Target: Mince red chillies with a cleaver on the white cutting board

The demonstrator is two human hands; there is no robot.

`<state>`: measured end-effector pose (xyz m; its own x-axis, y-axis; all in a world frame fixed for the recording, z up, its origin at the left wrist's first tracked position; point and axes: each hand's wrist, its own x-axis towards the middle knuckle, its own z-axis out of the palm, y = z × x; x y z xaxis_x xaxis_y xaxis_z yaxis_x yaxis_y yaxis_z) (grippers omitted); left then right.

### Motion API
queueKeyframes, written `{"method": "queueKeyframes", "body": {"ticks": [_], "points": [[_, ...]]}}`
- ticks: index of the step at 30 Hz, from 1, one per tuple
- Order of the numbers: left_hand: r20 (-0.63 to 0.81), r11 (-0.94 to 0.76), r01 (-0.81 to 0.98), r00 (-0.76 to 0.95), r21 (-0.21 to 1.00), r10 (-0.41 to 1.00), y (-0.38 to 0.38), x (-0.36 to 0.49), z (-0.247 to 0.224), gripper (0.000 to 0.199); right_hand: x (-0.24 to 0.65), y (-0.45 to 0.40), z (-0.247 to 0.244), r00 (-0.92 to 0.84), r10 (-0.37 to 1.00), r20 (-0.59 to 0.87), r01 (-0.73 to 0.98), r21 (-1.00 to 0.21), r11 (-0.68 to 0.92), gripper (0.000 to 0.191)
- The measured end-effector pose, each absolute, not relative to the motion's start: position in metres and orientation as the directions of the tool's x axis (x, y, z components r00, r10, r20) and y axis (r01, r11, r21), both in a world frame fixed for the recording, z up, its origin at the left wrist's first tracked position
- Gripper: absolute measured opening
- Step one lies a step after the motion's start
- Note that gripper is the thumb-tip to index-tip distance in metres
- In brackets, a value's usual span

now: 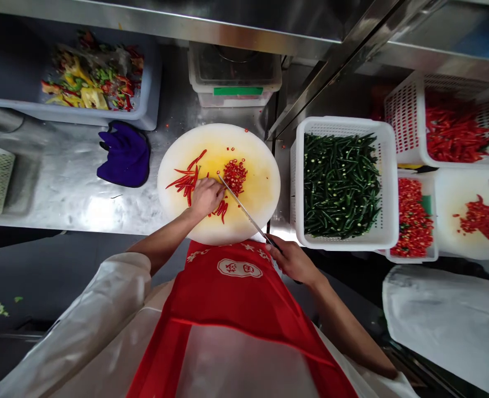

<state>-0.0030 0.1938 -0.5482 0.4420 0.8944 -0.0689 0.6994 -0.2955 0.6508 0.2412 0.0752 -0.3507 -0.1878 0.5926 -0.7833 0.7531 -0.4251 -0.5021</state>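
A round white cutting board [178, 221] lies on the steel counter in front of me. On it my left hand [206, 196] is curled down over red chillies, its fingertips beside the blade. Whole red chillies [186, 179] spread to the left of that hand, and a few more poke out below it. My right hand [289, 257] is wrapped around the black handle of a knife [248, 215], whose blade slants up and left across the board to my left fingers. Just right of the blade's tip sits a pile of sliced chilli rings [235, 174].
Right of the board stands a white basket of green chillies [341, 188]. Beyond it are a basket of red chillies [455, 132], a tub of chopped red chillies [414, 215] and another board [455, 246]. Purple gloves [126, 155] and a scrap bin [148, 105] are left.
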Motion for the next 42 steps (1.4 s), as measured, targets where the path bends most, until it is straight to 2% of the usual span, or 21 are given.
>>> {"method": "queueKeyframes", "body": {"ticks": [6,11,15,17,19,22,27,29,32,34,37,39,42], "points": [[-0.119,-0.283,0.737,0.44,0.614,0.89,0.197,0.006,-0.547,0.022,0.234,0.078,-0.374,-0.193,0.666,-0.721,0.768,-0.534,-0.355,0.05],[-0.103,-0.287,0.685,0.468,0.669,0.878,0.206,-0.006,-0.545,0.022,0.237,0.076,-0.381,-0.175,0.672,-0.719,0.716,-0.562,-0.414,0.054],[-0.066,-0.151,0.732,0.258,0.665,0.964,0.238,-0.03,-0.557,0.023,0.248,0.068,-0.37,-0.181,0.648,-0.74,0.674,-0.573,-0.466,0.057],[-0.068,-0.107,0.734,0.204,0.671,0.977,0.259,-0.039,-0.568,0.032,0.252,0.065,-0.364,-0.196,0.635,-0.747,0.669,-0.576,-0.47,0.057],[-0.082,-0.119,0.727,0.235,0.676,0.969,0.276,-0.044,-0.58,0.039,0.255,0.064,-0.361,-0.212,0.622,-0.754,0.671,-0.575,-0.468,0.057],[-0.1,-0.155,0.723,0.297,0.673,0.95,0.285,-0.048,-0.588,0.035,0.257,0.065,-0.36,-0.215,0.614,-0.759,0.677,-0.569,-0.466,0.058],[-0.096,-0.166,0.784,0.276,0.598,0.956,0.249,-0.048,-0.571,0.03,0.258,0.069,-0.365,-0.203,0.624,-0.755,0.662,-0.575,-0.481,0.059],[-0.1,-0.148,0.814,0.244,0.561,0.964,0.224,-0.043,-0.561,0.037,0.259,0.069,-0.367,-0.206,0.627,-0.752,0.655,-0.581,-0.482,0.058],[-0.142,-0.171,0.825,0.289,0.538,0.947,0.193,-0.03,-0.548,0.054,0.259,0.07,-0.369,-0.218,0.628,-0.747,0.653,-0.59,-0.475,0.056],[-0.165,-0.213,0.811,0.353,0.545,0.921,0.181,-0.023,-0.541,0.056,0.259,0.07,-0.37,-0.221,0.633,-0.742,0.656,-0.593,-0.467,0.055],[-0.181,-0.238,0.769,0.417,0.594,0.891,0.171,-0.018,-0.534,0.045,0.26,0.071,-0.372,-0.21,0.646,-0.734,0.663,-0.593,-0.458,0.055],[-0.186,-0.236,0.752,0.43,0.615,0.884,0.165,-0.018,-0.53,0.045,0.262,0.072,-0.373,-0.199,0.656,-0.728,0.665,-0.592,-0.455,0.054],[-0.193,-0.226,0.796,0.391,0.562,0.9,0.151,-0.015,-0.524,0.067,0.264,0.072,-0.373,-0.193,0.666,-0.721,0.658,-0.598,-0.457,0.055]]}}
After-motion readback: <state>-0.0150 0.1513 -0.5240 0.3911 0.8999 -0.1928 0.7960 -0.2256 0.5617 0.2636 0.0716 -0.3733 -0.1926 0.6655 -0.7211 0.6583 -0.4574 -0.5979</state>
